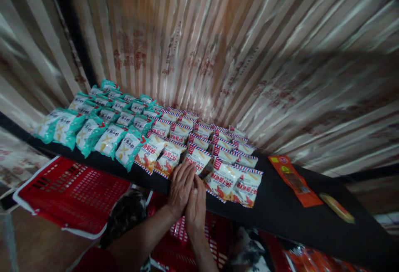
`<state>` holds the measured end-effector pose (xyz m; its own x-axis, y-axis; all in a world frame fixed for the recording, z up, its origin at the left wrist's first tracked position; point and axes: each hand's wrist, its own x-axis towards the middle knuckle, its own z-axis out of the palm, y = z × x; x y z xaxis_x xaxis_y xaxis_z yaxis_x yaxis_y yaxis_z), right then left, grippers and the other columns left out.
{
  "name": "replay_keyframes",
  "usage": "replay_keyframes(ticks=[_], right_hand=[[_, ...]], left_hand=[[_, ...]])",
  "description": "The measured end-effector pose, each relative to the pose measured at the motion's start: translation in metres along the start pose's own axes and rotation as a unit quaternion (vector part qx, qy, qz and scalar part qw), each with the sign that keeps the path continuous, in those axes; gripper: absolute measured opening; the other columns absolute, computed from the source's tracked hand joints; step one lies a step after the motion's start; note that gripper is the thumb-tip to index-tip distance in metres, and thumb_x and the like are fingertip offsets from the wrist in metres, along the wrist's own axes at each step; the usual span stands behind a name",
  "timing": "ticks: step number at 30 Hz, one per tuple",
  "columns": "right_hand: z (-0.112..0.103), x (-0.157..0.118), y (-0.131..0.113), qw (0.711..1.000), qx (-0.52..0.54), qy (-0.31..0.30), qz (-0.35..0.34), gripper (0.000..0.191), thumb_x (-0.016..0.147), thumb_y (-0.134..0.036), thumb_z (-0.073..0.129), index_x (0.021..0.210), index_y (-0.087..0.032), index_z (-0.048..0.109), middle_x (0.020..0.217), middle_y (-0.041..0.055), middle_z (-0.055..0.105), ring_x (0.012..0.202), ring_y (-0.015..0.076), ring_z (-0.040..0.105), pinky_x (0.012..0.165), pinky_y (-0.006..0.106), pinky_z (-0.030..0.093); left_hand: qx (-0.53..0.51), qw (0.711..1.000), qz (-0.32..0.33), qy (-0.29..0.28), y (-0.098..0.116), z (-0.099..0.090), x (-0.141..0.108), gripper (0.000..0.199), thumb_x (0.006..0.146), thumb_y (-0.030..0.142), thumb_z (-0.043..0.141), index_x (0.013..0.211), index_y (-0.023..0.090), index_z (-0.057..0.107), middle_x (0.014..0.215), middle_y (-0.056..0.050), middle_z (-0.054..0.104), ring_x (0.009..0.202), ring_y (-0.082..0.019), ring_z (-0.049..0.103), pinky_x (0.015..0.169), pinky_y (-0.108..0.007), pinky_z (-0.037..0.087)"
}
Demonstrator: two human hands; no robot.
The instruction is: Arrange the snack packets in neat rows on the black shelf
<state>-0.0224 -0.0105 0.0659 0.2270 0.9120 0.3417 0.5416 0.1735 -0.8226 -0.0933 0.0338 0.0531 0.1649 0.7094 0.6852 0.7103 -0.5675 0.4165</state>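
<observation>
White snack bags with red print and striped edges [222, 178] stand in rows on a narrow black shelf [280, 209]. My left hand [181, 187] has its fingers together on the lower left of a front-row bag [197, 158]. Beside it and touching it, my right hand [196, 199] is closed at the same bag's bottom edge. Its fingertips are partly hidden. Turquoise and white snack bags [109, 139] fill rows to the left of the white ones.
An orange packet [294, 178] and a slim yellow packet [337, 207] lie on the shelf's right part. Below the shelf are a red basket [215, 234], a red and white bag [71, 193] and orange packages [314, 259]. Striped, printed sheeting [199, 47] hangs behind.
</observation>
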Motion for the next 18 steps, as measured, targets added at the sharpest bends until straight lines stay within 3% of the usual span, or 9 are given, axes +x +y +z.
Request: replay_keyframes(ticks=[6,13,18], right_hand=[[-0.003,0.002,-0.001,0.998,-0.054,0.026,-0.028,0.05,0.094,-0.04,0.024,0.132,-0.012,0.041,0.138,0.0174,0.04,0.129,0.0263,0.034,0.103,0.053,0.028],[0.0,0.018,-0.007,0.998,-0.053,0.014,-0.013,0.054,0.094,-0.041,0.024,0.139,-0.013,0.03,0.148,0.0155,0.024,0.137,0.0242,0.019,0.108,0.053,0.023],[0.002,0.026,-0.013,0.999,-0.048,-0.009,-0.017,0.053,0.095,-0.039,0.024,0.14,-0.011,0.03,0.147,0.0144,0.028,0.137,0.0211,0.021,0.11,0.049,0.023]], left_hand=[[0.02,0.999,0.028,0.0,0.001,-0.004,0.0,0.041,0.095,0.025,0.027,0.133,0.015,0.039,0.136,-0.009,0.048,0.134,-0.019,0.03,0.106,-0.041,0.033],[-0.011,1.0,-0.007,-0.003,0.001,-0.005,0.001,0.046,0.096,0.028,0.023,0.141,0.022,0.022,0.138,-0.006,0.046,0.133,-0.017,0.03,0.106,-0.039,0.033],[-0.034,0.999,-0.021,0.012,-0.001,-0.001,0.0,0.046,0.096,0.027,0.022,0.142,0.023,0.02,0.138,-0.006,0.045,0.133,-0.015,0.031,0.104,-0.036,0.035]])
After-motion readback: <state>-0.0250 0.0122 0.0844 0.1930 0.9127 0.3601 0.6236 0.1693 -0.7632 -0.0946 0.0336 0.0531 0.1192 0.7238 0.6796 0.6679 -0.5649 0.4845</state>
